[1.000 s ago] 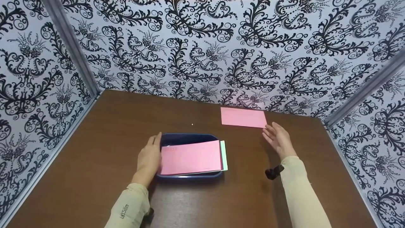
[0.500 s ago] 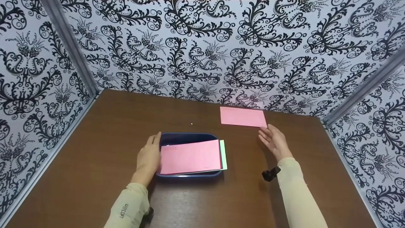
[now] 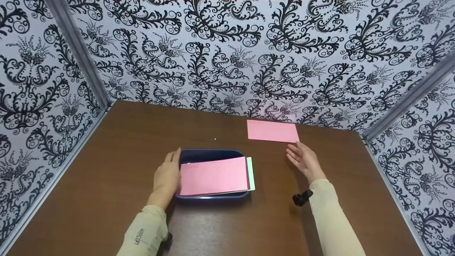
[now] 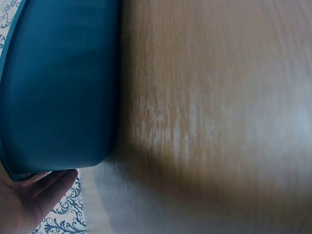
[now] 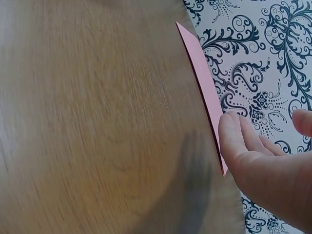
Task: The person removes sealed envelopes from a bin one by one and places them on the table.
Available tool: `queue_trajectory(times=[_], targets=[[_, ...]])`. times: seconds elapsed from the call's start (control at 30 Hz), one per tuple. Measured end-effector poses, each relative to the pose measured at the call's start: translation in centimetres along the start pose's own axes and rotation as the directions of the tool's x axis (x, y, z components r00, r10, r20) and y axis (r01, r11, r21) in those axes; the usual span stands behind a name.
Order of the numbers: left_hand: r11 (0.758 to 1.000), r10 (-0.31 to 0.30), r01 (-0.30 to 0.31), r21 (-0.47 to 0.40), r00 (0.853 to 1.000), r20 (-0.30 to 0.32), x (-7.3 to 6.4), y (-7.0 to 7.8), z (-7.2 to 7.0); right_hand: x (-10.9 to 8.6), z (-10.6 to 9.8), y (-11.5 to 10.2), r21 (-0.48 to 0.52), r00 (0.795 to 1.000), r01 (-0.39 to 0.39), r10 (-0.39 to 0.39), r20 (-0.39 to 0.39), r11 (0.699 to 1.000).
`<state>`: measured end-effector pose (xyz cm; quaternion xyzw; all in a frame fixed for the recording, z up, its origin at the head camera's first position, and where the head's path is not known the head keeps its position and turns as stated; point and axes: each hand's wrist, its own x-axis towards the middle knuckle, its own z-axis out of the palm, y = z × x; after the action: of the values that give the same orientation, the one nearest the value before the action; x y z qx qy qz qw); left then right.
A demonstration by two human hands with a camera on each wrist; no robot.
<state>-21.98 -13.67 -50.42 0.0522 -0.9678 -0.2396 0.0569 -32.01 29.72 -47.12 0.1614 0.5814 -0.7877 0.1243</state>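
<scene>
Left hand: hand (image 3: 167,177) set against the left end of the blue tub (image 3: 209,154); fingers lie straight along the end wall in the left wrist view; thumb hidden, so whether it hooks over the rim cannot be told.
Right hand: hand (image 3: 304,161) with fingers loosely extended and slightly parted, gripping nothing; fingertips just beside the near right corner of the loose pink sheet (image 3: 273,131); contact cannot be told.
Tub contents, obscured: layers beneath the pink top sheet (image 3: 213,177) mostly covered and uncountable; tub floor out of sight.
Cut off: both sleeves by the lower edge in the head view; tub by the left and upper edges in the left wrist view.
Loose sheet: plain pink, oblong, lying flat near the back edge, to the right of and behind the tub.
Top sheet: same pink, slightly tilted in the tub; faint marks at upper left, too small to read.
Green sheet: pale green strip (image 3: 251,174) protruding beyond the tub's right rim.
Tub: oblong, rounded corners, dark blue from above, teal from the side.
Surface: brown wood-grain tabletop (image 3: 213,231), glossy near the front; tiny pale speck (image 3: 215,139) behind the tub.
Room: white panels (image 3: 227,53) with black scrollwork; grey posts (image 3: 80,53) at the corners.
</scene>
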Motion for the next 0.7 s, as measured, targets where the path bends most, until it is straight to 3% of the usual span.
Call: queue_trajectory(times=[0.17,0.7], targets=[[1.0,0.017,-0.017,0.011,1.0,-0.026,0.08,-0.09,0.09,-0.04,0.1,0.25,-0.022,1.0,0.006,-0.006,0.014,1.0],[1.0,0.004,-0.004,0.006,1.0,-0.003,0.15,-0.11,0.1,-0.34,0.96,0.46,-0.027,0.999,0.02,-0.019,0.04,0.999]])
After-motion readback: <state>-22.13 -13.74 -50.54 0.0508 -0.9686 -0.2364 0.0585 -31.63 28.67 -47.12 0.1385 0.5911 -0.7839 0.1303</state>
